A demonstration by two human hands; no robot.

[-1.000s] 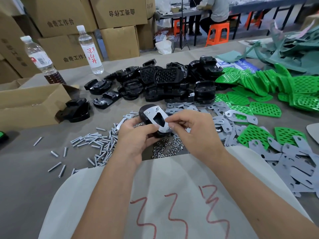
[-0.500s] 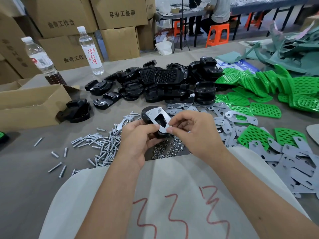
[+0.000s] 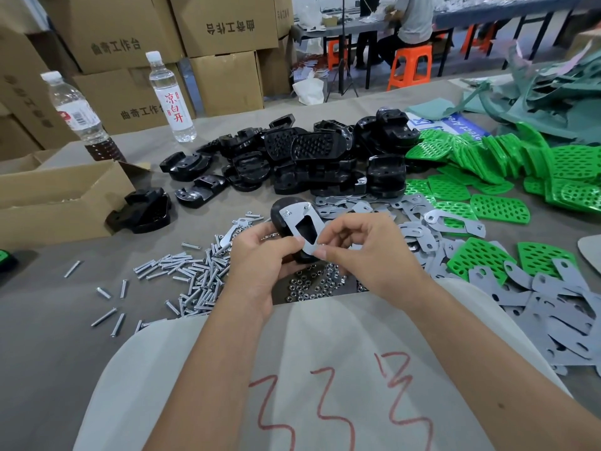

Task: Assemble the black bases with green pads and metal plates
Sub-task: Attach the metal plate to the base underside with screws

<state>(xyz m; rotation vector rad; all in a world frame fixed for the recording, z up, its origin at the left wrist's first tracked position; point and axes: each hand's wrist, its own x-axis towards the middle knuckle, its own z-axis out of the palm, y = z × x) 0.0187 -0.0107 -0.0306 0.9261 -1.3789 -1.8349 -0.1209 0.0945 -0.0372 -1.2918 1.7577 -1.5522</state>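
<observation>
Left hand grips the black base from its side and holds it tilted above the worktop, so the metal plate faces the person. Right hand pinches the plate's near corner, probably to fasten a nut. Loose nuts lie just below, screws beside, within easy reach.

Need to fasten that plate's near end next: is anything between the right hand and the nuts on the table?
Nothing visible. The right hand pinches the near end of the metal plate on the black base that the left hand grips. The nuts lie directly beneath, uncovered.
</observation>
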